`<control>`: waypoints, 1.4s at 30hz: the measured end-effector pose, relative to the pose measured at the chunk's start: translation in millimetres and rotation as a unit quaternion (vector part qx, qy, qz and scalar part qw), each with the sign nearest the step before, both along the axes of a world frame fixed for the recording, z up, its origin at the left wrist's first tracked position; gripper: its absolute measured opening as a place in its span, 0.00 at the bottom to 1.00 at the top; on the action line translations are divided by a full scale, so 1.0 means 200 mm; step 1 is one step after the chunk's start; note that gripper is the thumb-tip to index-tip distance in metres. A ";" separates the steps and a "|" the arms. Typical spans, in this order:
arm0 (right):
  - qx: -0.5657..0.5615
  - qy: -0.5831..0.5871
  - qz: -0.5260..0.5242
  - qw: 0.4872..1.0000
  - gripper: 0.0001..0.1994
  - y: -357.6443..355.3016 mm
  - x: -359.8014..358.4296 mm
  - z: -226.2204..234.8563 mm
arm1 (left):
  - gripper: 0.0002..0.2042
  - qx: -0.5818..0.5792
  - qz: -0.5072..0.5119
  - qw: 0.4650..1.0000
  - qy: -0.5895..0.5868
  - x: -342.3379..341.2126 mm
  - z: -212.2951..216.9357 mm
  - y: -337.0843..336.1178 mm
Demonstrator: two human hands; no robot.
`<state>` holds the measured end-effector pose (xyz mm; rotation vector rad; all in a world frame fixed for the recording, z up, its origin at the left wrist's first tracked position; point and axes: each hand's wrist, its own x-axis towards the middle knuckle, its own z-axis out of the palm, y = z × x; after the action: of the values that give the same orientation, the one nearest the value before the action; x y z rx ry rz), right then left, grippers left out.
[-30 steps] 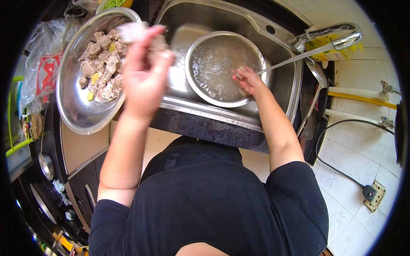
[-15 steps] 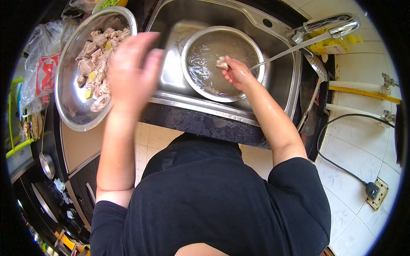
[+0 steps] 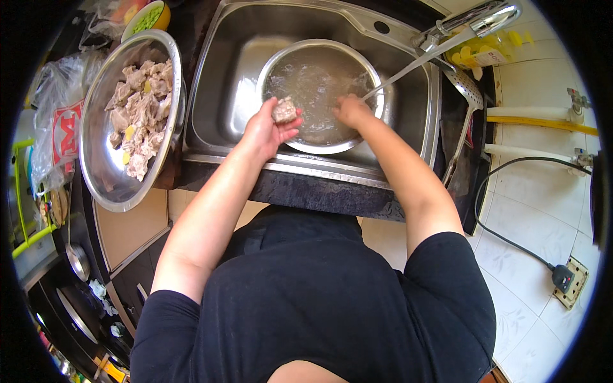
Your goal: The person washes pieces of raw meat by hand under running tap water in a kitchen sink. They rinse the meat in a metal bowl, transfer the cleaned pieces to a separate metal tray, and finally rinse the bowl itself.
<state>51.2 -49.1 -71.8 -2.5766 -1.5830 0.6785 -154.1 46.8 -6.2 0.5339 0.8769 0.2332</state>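
Where it hovered by the meat bowl (image 3: 102, 172), the left hand (image 3: 265, 131) now cups a meat chunk (image 3: 284, 110); right hand's (image 3: 351, 110) fingers unclear.

Premises were a domestic kitchen; a stainless steel sink (image 3: 217, 89) was set into a dark countertop (image 3: 306, 191); a tap (image 3: 469, 19) stood at the sink's far right corner and ran water into a round metal basin (image 3: 377, 83) inside it; a large metal bowl (image 3: 105, 185) of raw meat pieces (image 3: 137, 115) sat left of the sink; a slotted ladle (image 3: 463, 96) lay to its right; pale tiling (image 3: 543, 198) and a wall socket (image 3: 571, 281) lay further right.
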 end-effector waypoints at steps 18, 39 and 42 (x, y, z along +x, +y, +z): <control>0.190 0.555 -0.418 0.693 0.09 0.04 -0.20 0.04 | 0.14 -0.024 -0.044 0.999 0.017 0.06 -0.07 -0.07; 0.085 0.725 -0.210 0.651 0.21 0.10 -0.28 0.17 | 0.14 -0.069 0.005 0.992 -0.108 -0.01 -0.09 -0.01; 0.105 0.621 -0.199 0.750 0.13 0.10 -0.22 0.20 | 0.16 -0.056 -0.021 0.994 -0.089 0.00 -0.07 -0.01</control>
<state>7.9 -28.7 -32.6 -1.4428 -0.5587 1.5301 -154.4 44.3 -20.0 0.4189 0.7008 0.1886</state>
